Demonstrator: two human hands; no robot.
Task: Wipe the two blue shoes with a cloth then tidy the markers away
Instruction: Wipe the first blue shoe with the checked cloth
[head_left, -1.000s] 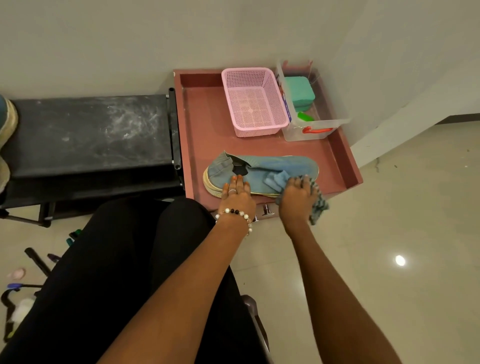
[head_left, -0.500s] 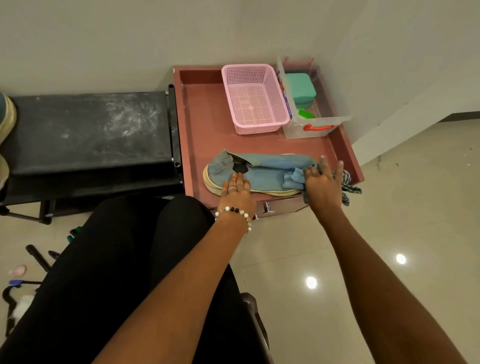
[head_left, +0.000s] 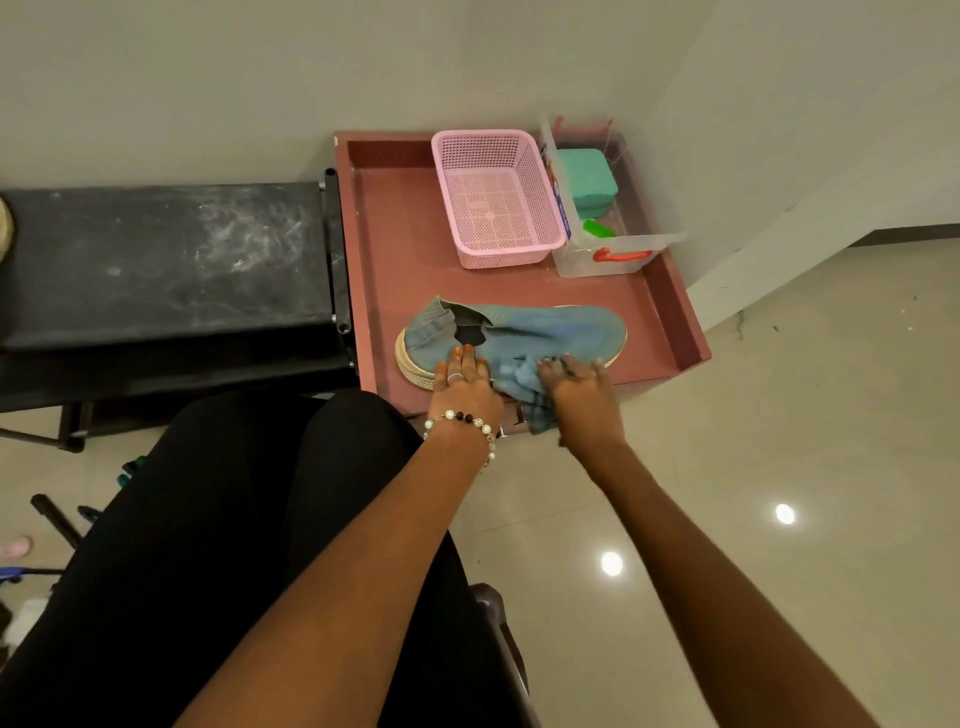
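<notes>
One reddish tray (head_left: 395, 270) beside a black bench (head_left: 166, 260), glossy tiled floor (head_left: 779, 415).

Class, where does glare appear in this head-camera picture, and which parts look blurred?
Head view: two bright lamp reflections glare on the glossy floor; the right hand and cloth look slightly motion-smeared, while the pink basket stays crisp.

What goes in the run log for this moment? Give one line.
step: wiping | left hand: steadies blue shoe | right hand: presses cloth on shoe
</notes>
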